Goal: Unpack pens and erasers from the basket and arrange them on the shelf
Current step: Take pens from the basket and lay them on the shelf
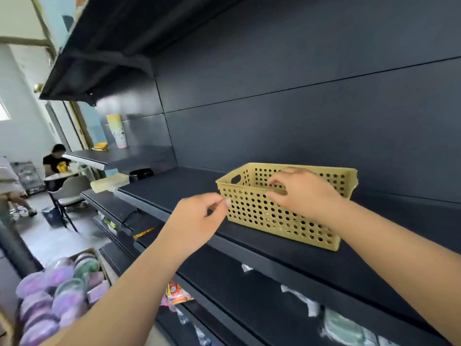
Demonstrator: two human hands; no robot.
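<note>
Both hands working at the yellow basket (279, 216) sitting on the dark shelf (189, 191).

The perforated basket is resting on the shelf surface, near its front edge, with the dark back panel (324, 116) behind it. The right hand (304, 193) is reaching over the near rim, fingers curled and gripping that rim from above. The left hand (197, 216) is positioned at the basket's left front corner, thumb and forefinger pinched together against the corner; whether they are gripping the plastic cannot be told. The basket contents are not visible. Lower shelves are holding packaged goods (177, 293).
</note>
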